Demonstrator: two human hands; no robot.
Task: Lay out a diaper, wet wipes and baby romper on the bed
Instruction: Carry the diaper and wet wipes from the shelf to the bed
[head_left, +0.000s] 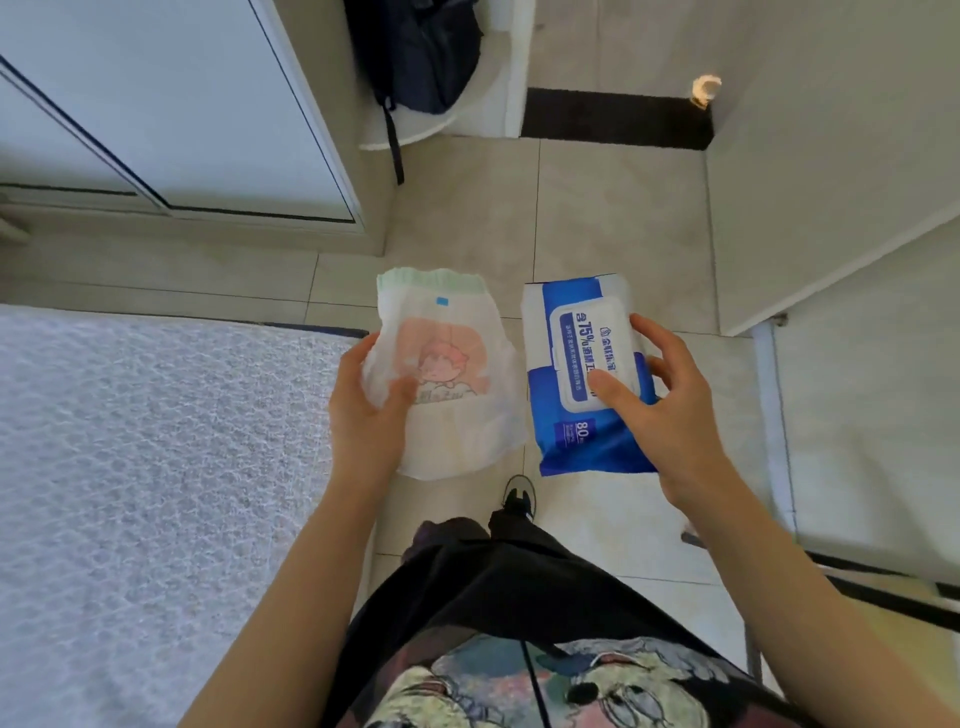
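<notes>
My left hand (366, 402) grips a white pull-up diaper (452, 374) with a green waistband and a pink cartoon print, holding it in the air over the tiled floor. My right hand (660, 400) holds a blue and white pack of wet wipes (571, 364) beside it, thumb on the lid flap. Both items hang just right of the bed (145, 457), whose white textured cover fills the left side. No baby romper is in view.
A white wardrobe (171, 104) stands at the far left. A dark backpack (421, 52) rests on a white stool behind it. A white table or shelf edge (831, 260) is at the right. My legs and a shoe (519, 493) are on the beige tiles below.
</notes>
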